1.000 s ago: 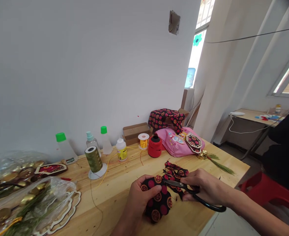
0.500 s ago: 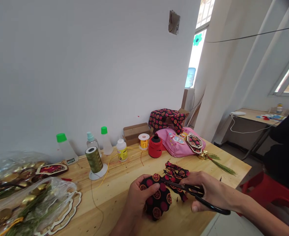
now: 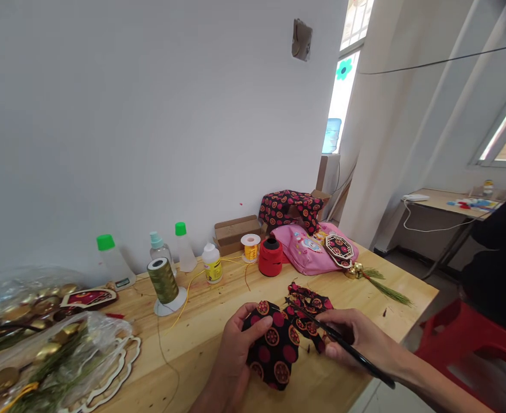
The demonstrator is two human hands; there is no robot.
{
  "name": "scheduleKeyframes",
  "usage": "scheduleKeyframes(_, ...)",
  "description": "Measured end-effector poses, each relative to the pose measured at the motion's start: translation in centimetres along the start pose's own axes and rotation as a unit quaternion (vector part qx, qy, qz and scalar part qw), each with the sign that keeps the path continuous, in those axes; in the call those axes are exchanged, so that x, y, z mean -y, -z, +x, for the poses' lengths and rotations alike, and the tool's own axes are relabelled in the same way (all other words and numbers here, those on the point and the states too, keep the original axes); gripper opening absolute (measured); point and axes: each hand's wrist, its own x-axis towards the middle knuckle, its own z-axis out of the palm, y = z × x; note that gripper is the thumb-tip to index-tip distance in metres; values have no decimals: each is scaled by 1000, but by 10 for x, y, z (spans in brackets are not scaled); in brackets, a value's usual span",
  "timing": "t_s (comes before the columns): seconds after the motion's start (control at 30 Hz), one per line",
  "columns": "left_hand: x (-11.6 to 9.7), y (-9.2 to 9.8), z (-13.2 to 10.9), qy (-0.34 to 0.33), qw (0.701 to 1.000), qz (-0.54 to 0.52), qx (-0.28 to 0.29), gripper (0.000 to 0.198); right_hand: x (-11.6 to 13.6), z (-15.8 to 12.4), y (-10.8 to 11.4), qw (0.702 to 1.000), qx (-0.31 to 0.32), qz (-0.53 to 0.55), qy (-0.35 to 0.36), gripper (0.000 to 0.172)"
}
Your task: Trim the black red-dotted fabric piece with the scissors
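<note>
While your left hand (image 3: 240, 339) is pinching the cloth piece (image 3: 273, 354) on your side of the red spool (image 3: 271, 261), your right hand (image 3: 367, 331) is gripping scissors (image 3: 358, 354), seemingly trimming, the next cut calling for blades along its edge.

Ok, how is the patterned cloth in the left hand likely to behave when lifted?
Probably floppy: the patterned cloth bends and droops below the left hand. It looks thin at its edges, so it is likely light for its size. Its surface seems matte, not glossy, so it may not slip easily.
</note>
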Motion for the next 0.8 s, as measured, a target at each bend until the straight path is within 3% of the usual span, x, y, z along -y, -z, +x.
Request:
scheduleKeyframes(0.1,1,-1,0,-8,1000,5,0,32,5,-2,0,999,5,-31,2,44)
scheduleKeyframes(0.2,2,-1,-1,-13,1000,15,-5,33,14,-4,0,990,-16,-135,26,41)
scheduleKeyframes(0.33,1,-1,-2,-18,1000,18,-10,27,26,-3,-3,960,-61,-272,17,35)
scheduleKeyframes(0.5,1,-1,-2,-18,1000,13,-3,24,34,0,-8,925,-46,-377,16,33)
scheduleKeyframes(0.63,1,-2,-1,-16,1000,9,1,24,36,3,-8,900,-51,-431,39,34)
scheduleKeyframes(0.8,1,-3,-2,-8,1000,-2,7,23,34,3,-8,896,-53,-438,59,34)
